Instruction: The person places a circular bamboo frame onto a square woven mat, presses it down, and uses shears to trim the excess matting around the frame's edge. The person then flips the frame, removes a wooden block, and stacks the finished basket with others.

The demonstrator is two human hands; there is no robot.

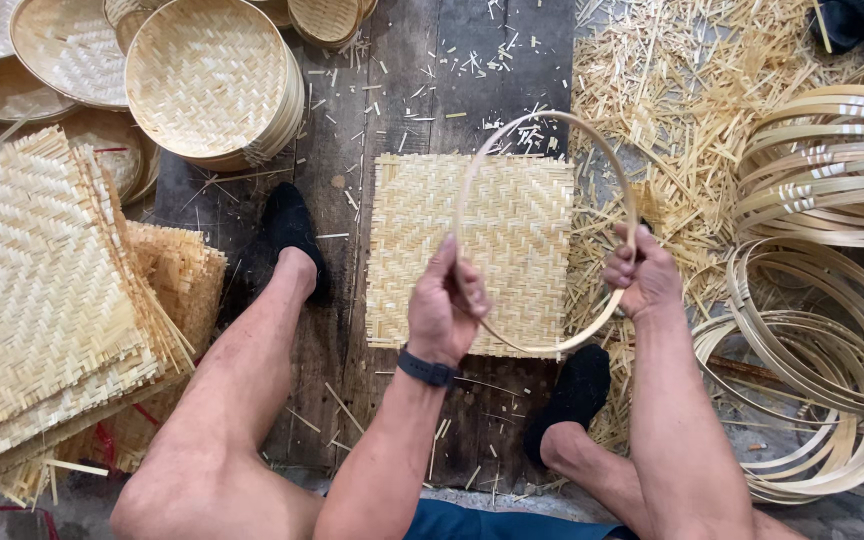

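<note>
I hold a thin round bamboo hoop (pixel 512 135) in both hands above a square woven bamboo mat (pixel 422 250) that lies flat on the dark wooden boards. My left hand (pixel 444 305), with a dark wristband, pinches the hoop's left lower edge. My right hand (pixel 640 272) grips the hoop's right side in a closed fist. The hoop hangs tilted over the right half of the mat. My two feet in black socks rest on either side of the mat.
A stack of woven square mats (pixel 42 290) lies at the left. Finished round woven trays (pixel 207 75) are piled at the top left. Loose bamboo hoops (pixel 832 330) lie heaped at the right, with bamboo offcuts (pixel 682 70) strewn at the top right.
</note>
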